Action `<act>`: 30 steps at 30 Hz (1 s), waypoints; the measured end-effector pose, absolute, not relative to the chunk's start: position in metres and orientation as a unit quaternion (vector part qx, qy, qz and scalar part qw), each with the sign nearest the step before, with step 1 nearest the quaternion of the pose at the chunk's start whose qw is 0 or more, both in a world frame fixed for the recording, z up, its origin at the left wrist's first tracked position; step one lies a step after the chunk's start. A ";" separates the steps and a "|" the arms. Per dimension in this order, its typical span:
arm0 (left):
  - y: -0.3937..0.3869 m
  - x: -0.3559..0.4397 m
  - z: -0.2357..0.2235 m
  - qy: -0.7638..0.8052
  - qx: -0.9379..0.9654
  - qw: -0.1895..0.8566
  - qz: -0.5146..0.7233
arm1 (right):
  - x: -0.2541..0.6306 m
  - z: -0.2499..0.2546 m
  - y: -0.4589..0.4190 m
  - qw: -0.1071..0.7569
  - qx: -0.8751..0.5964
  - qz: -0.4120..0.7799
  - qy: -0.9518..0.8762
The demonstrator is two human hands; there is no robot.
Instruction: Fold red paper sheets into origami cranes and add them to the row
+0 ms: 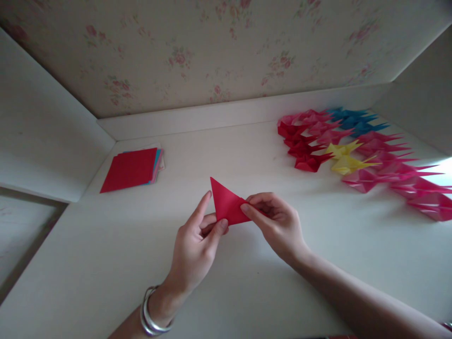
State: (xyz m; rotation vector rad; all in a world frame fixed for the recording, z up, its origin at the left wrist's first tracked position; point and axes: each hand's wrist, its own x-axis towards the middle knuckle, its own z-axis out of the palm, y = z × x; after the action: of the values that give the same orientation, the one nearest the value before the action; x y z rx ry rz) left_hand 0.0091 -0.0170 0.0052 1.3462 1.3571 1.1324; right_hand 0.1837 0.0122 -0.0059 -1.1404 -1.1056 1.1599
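Between my two hands is a red sheet of origami paper [228,203], folded into a triangle and held above the white table. One corner points up and away from me. My left hand [197,242] pinches the lower edge between thumb and fingers, its index finger raised beside the left side of the paper. At the right corner, my right hand [277,223] grips the paper with its thumb on top and the fingers curled behind. The part of the paper under the right fingers is hidden.
A stack of square paper [129,168], red on top, lies at the left on the white table [219,141]. At the back right stand rows of folded paper figures in red [310,161], pink [367,179], yellow [349,164] and blue [356,121]. White panels [42,113] and a flowered wall [212,56] bound the table.
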 end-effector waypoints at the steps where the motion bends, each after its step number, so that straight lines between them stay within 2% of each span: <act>1: -0.017 0.010 0.006 0.549 0.533 0.454 0.457 | 0.184 -0.006 0.012 0.554 -0.483 0.493 -0.465; 9: -0.011 0.012 0.007 0.517 0.488 0.532 0.460 | 0.184 -0.009 0.014 0.558 -0.477 0.503 -0.456; 17: -0.010 0.012 0.006 0.534 0.457 0.588 0.402 | 0.185 -0.009 0.013 0.561 -0.465 0.516 -0.450; 23: -0.013 0.014 0.006 0.530 0.452 0.598 0.398 | 0.186 -0.004 0.017 0.495 -0.488 0.561 -0.449; 26: -0.013 0.014 0.007 0.534 0.461 0.592 0.389 | 0.186 -0.001 0.017 0.455 -0.518 0.534 -0.489; 30: -0.013 0.014 0.006 0.533 0.462 0.597 0.382 | 0.188 0.002 0.017 0.446 -0.510 0.504 -0.535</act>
State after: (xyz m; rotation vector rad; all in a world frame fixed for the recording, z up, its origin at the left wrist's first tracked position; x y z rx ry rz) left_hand 0.0142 -0.0125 0.0063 1.0735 1.2379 0.8860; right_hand 0.1880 0.0166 0.0018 -1.2635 -1.3248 1.2487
